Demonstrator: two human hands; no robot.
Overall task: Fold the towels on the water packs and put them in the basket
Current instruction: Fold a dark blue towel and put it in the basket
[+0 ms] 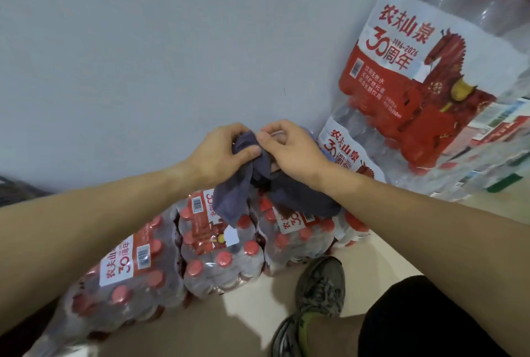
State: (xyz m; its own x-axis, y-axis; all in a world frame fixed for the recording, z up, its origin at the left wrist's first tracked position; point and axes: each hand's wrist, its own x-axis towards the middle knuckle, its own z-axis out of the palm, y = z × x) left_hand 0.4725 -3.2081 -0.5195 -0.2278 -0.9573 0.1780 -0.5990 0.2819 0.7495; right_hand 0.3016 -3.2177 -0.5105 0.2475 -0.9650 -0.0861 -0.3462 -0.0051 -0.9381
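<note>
Towel [238, 199]: dark grey-blue, bunched, held up in front of the wall [114, 55], its tails drooping onto the water packs [223, 253] below. Not yet folded; no clean edge or corner showing.

Left hand [220, 153]: thumb and curled fingers pinching a wad of the cloth at the top. Right hand [289, 150]: fingers curled over the same bunch, thumb and forefinger nipping a fold just beside the left thumb. Both hands grip the towel, close together.

Handling, by judgement: light, limp terry, no stiffness; it will sag wherever unsupported and clings to itself. Not slippery, not fragile. Best hold is two adjacent corners, spread apart so the cloth hangs flat, then lay it on the pack tops to fold. The shrink-wrap over the bottle caps is bumpy and slick, so a fold may slide.

Around: more packs stacked at right [415, 84], a shoe [321, 285] on the floor [252, 316]. No basket in view; no other towels seen.
</note>
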